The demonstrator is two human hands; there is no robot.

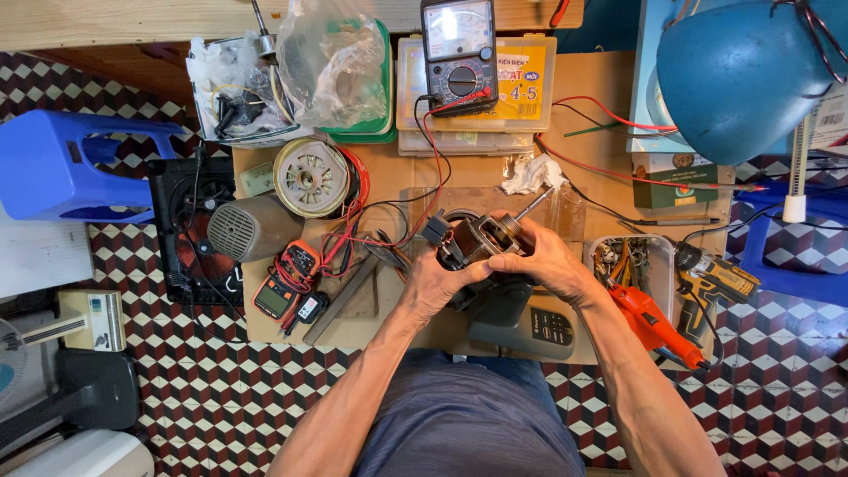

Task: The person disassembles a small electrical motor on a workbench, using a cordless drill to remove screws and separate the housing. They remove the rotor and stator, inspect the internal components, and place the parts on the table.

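Observation:
A small electric fan motor (pixel 481 238) with copper windings and a steel shaft pointing up and right is held over the cardboard-covered work surface (pixel 601 132). My left hand (pixel 435 281) grips its left end from below. My right hand (pixel 541 258) wraps over its right end, thumb toward the middle. Thin wires and a black connector trail off the motor's left side.
An analog multimeter (pixel 458 55) with red and black leads stands on a yellow parts box at the back. A second motor (pixel 311 177), a grey motor cover (pixel 252 228), an orange clamp meter (pixel 284 281), an orange tool (pixel 655 325), a cordless drill (pixel 715 276) and a blue lamp (pixel 738 75) surround the hands.

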